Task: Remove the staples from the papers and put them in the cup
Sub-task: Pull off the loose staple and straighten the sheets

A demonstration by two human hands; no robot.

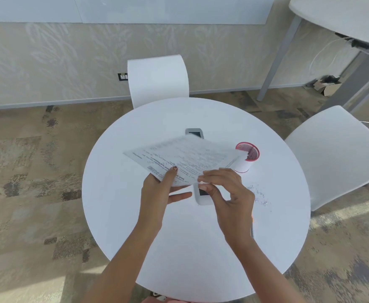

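My left hand [157,189] is raised, thumb on top, fingers spread beneath. My right hand [227,191] pinches thumb to fingertips.

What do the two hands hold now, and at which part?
Both hands hold the papers above the table: the left hand grips the near edge, the right hand pinches the near corner.

blurred papers [185,159], hiding part of the cup [248,157] and a phone [194,133]

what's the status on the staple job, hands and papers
Left hand holds white printed papers above round white table. Right hand pinches their near corner. Red mesh cup partly behind papers.
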